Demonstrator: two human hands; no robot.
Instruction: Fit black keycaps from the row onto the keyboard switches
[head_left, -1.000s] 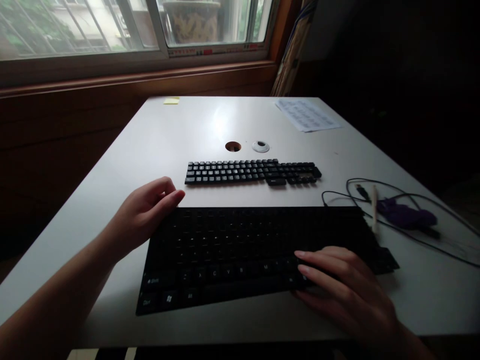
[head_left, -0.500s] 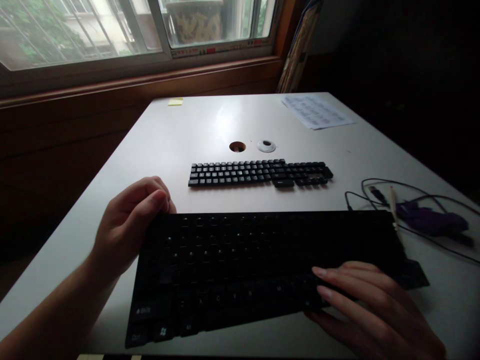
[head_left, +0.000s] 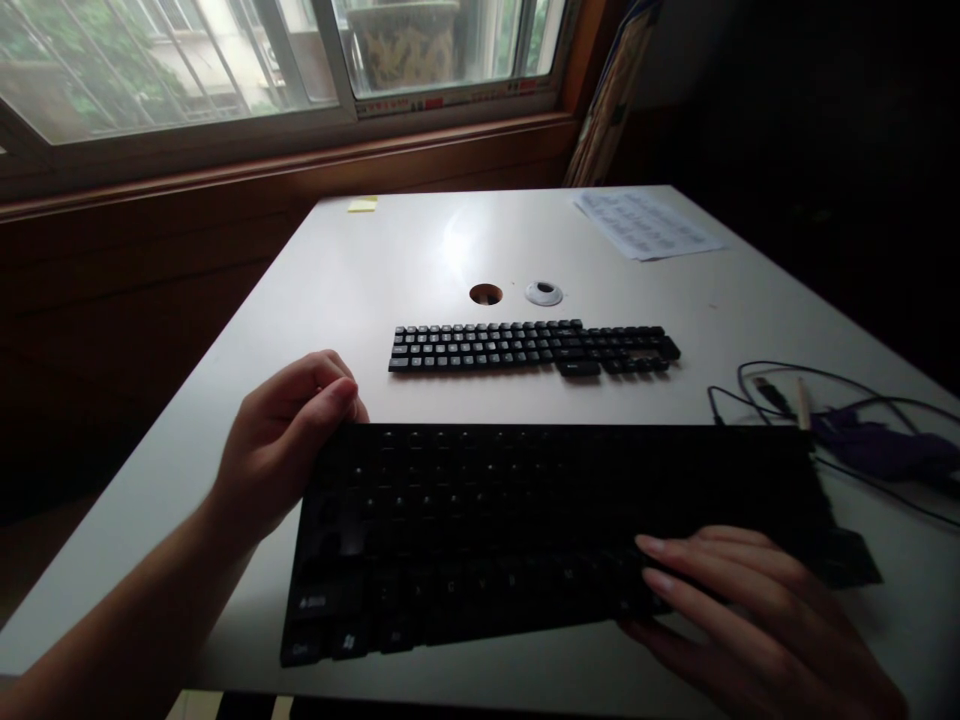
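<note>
A black keyboard point(head_left: 480, 530) is held up in front of me, tilted toward the camera. Most keycaps are gone from its upper rows; Shift, Ctrl and other keys still sit along its lower rows. My left hand point(head_left: 292, 430) grips its upper left corner with curled fingers and thumb. At its lower right, my right hand point(head_left: 765, 620) holds the edge, fingers across the front and thumb below. Beyond it, loose black keycaps point(head_left: 487, 345) lie on the white table, arranged in keyboard rows. The keyboard's right part is too dark to make out in detail.
To the right lie black cables point(head_left: 825, 370), a purple cloth-like item point(head_left: 862, 440) and a thin pale stick point(head_left: 804, 405). Printed papers point(head_left: 649, 225) and a yellow sticky note point(head_left: 362, 204) lie farther back. A cable hole point(head_left: 486, 294) has its white cover point(head_left: 544, 293) beside it.
The view has shifted slightly, so the table things appear farther right. The keyboard's lower left corner appears a little higher. Both hands keep their hold.
</note>
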